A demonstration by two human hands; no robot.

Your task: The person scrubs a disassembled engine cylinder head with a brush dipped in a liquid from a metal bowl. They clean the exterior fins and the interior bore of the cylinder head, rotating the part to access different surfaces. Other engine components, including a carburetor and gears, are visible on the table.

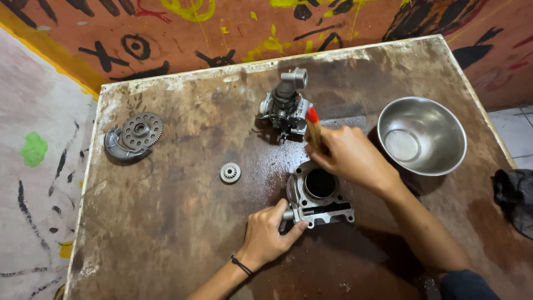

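two hands work at one engine cylinder (319, 191) lying mid-table (183, 239): the left hand (269, 230) is curled round its near-left corner, pinning it, and the right hand (347, 155) is closed on a brush with a red-tipped wooden handle (312, 125) over the bore. the wet-looking tabletop could let the cylinder skid under brushing, toward the small gear (230, 173) or the steel bowl (422, 135).

Steel bowl (422, 135), carburetor (285, 105), gears (142, 130), dark rag (514, 194).
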